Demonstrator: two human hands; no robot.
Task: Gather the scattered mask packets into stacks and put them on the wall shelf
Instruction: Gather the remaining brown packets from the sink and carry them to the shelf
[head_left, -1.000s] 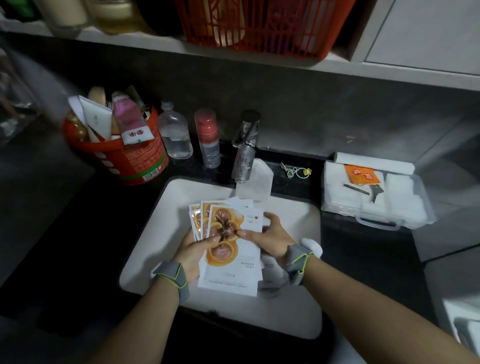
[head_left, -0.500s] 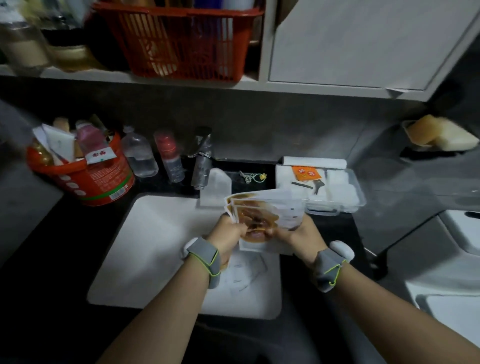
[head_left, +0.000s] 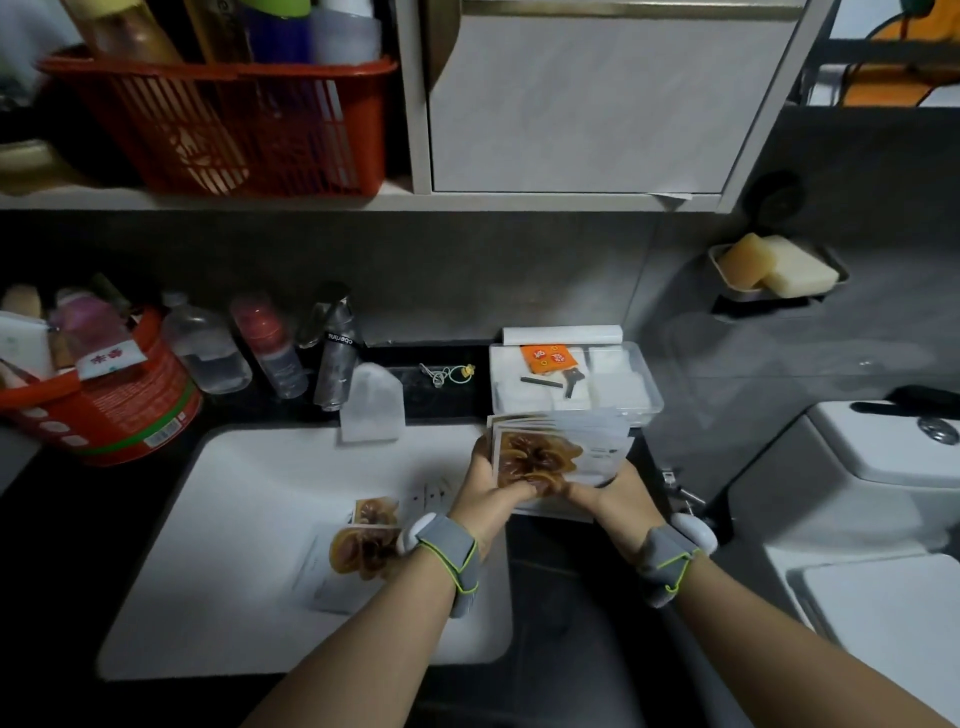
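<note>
overhead, the wall shelf (head_left: 62, 200) is running at 11 o'clock from the mask packet stack (head_left: 561, 457), its red basket (head_left: 234, 119) holding bottles. on the bench the red tub (head_left: 114, 410) at 9 o'clock is holding tubes, and the clear box (head_left: 644, 405) at 12 o'clock is carrying an orange card and a key. the left hand (head_left: 488, 493) and right hand (head_left: 608, 499) are gripping the stack, long axis lying 9 to 3. loose packets (head_left: 363, 551) are lying at 8 o'clock, nearer the left hand.
</note>
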